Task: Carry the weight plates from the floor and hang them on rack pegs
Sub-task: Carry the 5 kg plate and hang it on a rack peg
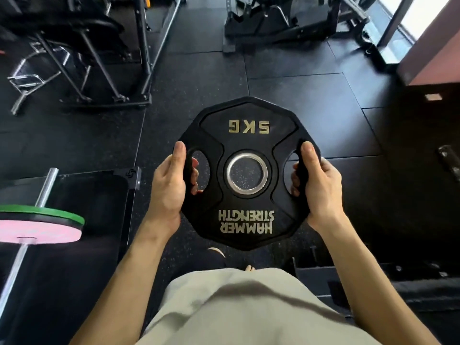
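Both bare forearms out over a beige shirt (236, 307). Left hand (169, 185) and right hand (321, 188) curled through side slots of black 5 kg weight plate (249, 215), held flat above dark rubber floor (311, 95). Left, pink-and-green loaded barbell (39, 225); beyond, black machine frames (99, 58).

Black rubber floor tiles (311, 100) cover the ground; at lower left a steel barbell (46, 186) carries a pink plate (37, 231) with a green plate (42, 212) just behind it, touching. Black machine frames (104, 58) stand at upper left and another machine base (278, 28) at top centre; a reddish-brown wall edge (433, 58) rises at upper right.
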A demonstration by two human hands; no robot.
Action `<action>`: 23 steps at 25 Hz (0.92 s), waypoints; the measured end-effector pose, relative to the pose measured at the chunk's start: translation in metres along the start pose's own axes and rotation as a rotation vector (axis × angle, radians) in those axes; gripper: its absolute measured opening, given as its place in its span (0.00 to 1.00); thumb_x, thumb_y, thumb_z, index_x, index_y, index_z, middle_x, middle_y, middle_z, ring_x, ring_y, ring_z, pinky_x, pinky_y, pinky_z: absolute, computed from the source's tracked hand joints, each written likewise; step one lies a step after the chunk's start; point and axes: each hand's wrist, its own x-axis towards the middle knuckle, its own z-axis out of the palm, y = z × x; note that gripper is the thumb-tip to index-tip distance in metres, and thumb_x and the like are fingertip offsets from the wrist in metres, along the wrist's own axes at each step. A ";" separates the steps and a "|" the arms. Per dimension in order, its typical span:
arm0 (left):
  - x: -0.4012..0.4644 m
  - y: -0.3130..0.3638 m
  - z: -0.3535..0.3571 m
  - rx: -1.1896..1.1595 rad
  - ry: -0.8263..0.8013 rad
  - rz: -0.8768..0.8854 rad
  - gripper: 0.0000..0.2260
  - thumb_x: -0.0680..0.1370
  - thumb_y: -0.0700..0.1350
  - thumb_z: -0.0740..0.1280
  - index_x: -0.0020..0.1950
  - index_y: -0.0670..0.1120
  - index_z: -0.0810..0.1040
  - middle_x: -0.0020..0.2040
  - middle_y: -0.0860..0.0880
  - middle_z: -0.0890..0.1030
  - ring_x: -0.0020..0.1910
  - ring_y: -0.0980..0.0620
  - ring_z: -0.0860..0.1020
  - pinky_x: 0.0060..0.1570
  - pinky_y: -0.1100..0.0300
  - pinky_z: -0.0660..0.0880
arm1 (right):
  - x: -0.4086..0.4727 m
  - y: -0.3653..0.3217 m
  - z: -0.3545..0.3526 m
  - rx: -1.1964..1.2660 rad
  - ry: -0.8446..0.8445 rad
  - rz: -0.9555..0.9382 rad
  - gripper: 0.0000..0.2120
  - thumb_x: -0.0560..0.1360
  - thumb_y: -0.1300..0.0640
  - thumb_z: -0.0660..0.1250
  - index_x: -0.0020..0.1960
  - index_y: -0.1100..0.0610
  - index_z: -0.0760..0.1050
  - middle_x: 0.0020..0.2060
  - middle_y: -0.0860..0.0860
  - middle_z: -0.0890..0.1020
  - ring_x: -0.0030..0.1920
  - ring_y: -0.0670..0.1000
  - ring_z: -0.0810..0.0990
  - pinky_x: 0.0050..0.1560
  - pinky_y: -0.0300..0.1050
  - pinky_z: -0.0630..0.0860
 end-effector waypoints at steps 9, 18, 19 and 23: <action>0.262 0.057 0.067 0.009 -0.149 0.014 0.20 0.81 0.59 0.59 0.40 0.44 0.75 0.28 0.50 0.73 0.24 0.55 0.68 0.26 0.64 0.68 | 0.211 -0.040 0.090 0.021 0.155 -0.055 0.21 0.70 0.36 0.70 0.34 0.54 0.72 0.26 0.51 0.73 0.26 0.51 0.68 0.28 0.44 0.67; 0.481 0.122 0.218 0.128 -0.474 0.018 0.20 0.81 0.59 0.58 0.42 0.44 0.74 0.30 0.50 0.72 0.24 0.57 0.69 0.25 0.64 0.69 | 0.399 -0.095 0.102 0.138 0.484 -0.103 0.21 0.72 0.38 0.69 0.38 0.57 0.72 0.26 0.52 0.73 0.26 0.50 0.69 0.26 0.43 0.68; 0.503 0.124 0.242 0.145 -0.504 0.024 0.20 0.81 0.59 0.58 0.42 0.44 0.74 0.30 0.50 0.72 0.25 0.57 0.69 0.25 0.64 0.69 | 0.424 -0.100 0.095 0.155 0.514 -0.105 0.21 0.72 0.39 0.68 0.38 0.57 0.72 0.26 0.51 0.73 0.25 0.49 0.69 0.25 0.42 0.68; 0.581 0.134 0.346 0.195 -0.573 0.036 0.20 0.80 0.61 0.59 0.42 0.45 0.75 0.30 0.52 0.73 0.27 0.57 0.70 0.25 0.64 0.69 | 0.526 -0.125 0.061 0.192 0.612 -0.088 0.20 0.73 0.39 0.68 0.39 0.57 0.72 0.25 0.50 0.73 0.24 0.47 0.69 0.24 0.39 0.68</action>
